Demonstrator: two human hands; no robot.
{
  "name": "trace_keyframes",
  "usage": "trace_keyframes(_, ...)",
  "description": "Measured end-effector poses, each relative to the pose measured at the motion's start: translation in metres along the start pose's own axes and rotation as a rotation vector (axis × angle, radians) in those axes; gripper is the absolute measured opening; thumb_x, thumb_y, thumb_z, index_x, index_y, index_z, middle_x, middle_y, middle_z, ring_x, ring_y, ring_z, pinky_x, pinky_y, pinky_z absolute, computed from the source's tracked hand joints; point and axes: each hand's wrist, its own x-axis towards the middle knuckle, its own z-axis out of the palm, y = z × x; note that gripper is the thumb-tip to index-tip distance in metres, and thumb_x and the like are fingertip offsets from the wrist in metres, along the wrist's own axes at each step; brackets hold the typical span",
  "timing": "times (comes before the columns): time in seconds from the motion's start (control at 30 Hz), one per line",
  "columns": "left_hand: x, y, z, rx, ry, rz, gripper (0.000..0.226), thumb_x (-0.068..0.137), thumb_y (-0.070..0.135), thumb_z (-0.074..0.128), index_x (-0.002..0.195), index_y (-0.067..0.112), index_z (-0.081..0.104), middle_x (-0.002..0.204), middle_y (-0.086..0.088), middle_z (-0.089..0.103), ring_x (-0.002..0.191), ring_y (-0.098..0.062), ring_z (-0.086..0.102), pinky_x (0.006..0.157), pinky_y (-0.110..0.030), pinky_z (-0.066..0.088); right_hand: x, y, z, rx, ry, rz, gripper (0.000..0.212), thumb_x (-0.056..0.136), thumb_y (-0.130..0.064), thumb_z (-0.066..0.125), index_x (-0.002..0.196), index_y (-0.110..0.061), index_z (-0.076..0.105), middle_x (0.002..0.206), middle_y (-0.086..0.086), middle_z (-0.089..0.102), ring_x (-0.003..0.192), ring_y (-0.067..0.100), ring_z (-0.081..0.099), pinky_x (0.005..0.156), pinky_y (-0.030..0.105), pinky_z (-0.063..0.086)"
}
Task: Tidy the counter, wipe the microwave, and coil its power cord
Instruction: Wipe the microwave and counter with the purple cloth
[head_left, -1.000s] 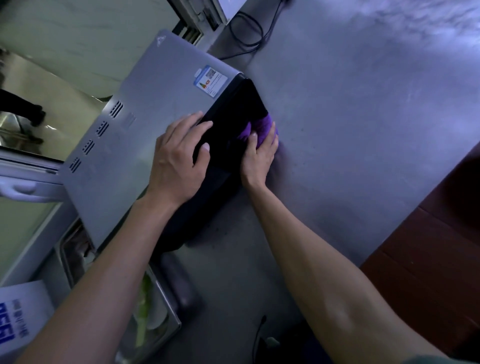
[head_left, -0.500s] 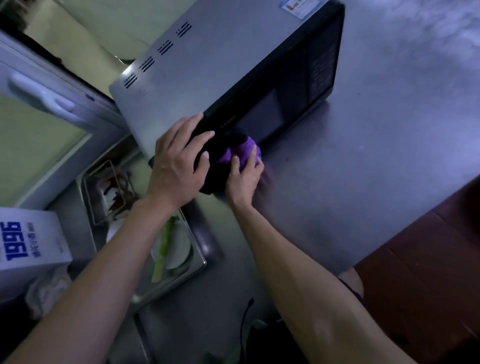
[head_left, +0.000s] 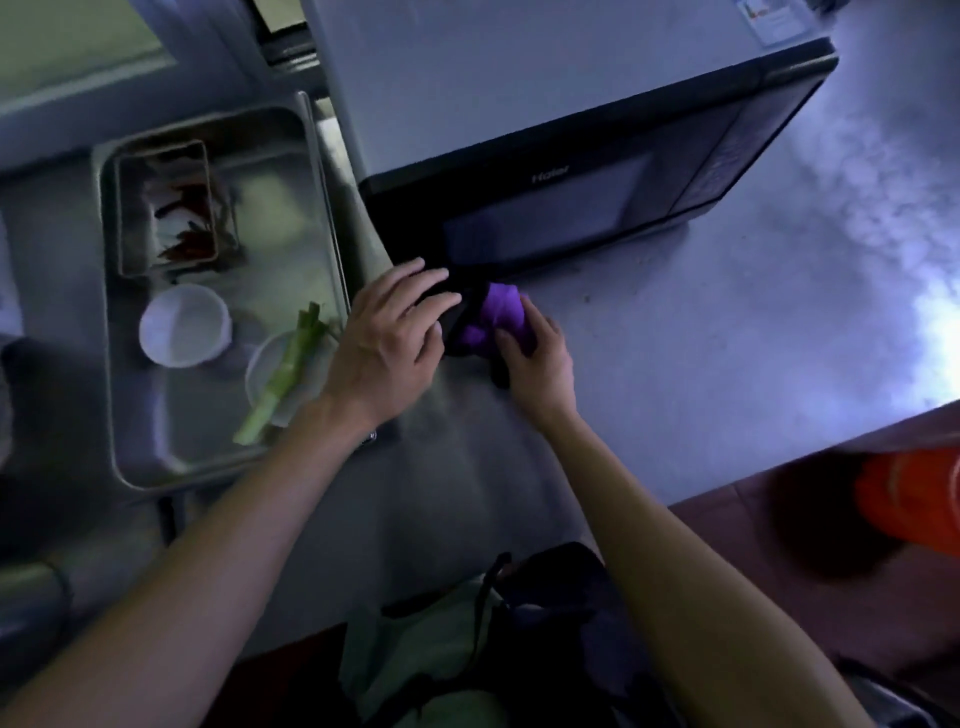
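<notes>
The microwave stands on the steel counter, its grey top and black glass front facing me. My left hand rests with fairly straight fingers on the lower left corner of the front. Just to its right, my right hand grips a bunched purple cloth and holds it against the bottom left of the door, where it meets the counter. No power cord is in view.
Left of the microwave sits a steel tray holding a small tin of red chillies, a white bowl and a green stalk on a plate. The counter edge runs at lower right, with an orange object beyond it.
Both hands and the cloth have travelled along the microwave's front from its right end to its lower left corner. My view has swung, bringing the tray into sight.
</notes>
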Motion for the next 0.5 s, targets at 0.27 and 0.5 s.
trace_keyframes(0.27, -0.039, 0.015, 0.034, -0.113, -0.248, -0.34, 0.037, 0.089, 0.006, 0.059, 0.124, 0.009, 0.067, 0.13, -0.007, 0.063, 0.123, -0.028, 0.055, 0.1, -0.047, 0.046, -0.015, 0.023, -0.002, -0.45, -0.178, -0.176, 0.054, 0.098, -0.044, 0.053, 0.149, -0.03, 0.041, 0.154, 0.006, 0.036, 0.136, 0.032, 0.035, 0.109, 0.051, 0.035)
trace_keyframes(0.5, -0.062, 0.026, 0.067, -0.07, -0.336, -0.433, 0.038, 0.091, 0.014, 0.059, 0.128, 0.012, 0.064, 0.135, -0.003, 0.058, 0.124, -0.025, 0.051, 0.092, -0.051, 0.05, -0.017, 0.043, -0.033, -0.745, -0.289, -0.491, 0.048, 0.101, -0.024, 0.054, 0.148, -0.017, 0.046, 0.158, 0.012, 0.034, 0.148, 0.032, 0.026, 0.112, 0.051, 0.035)
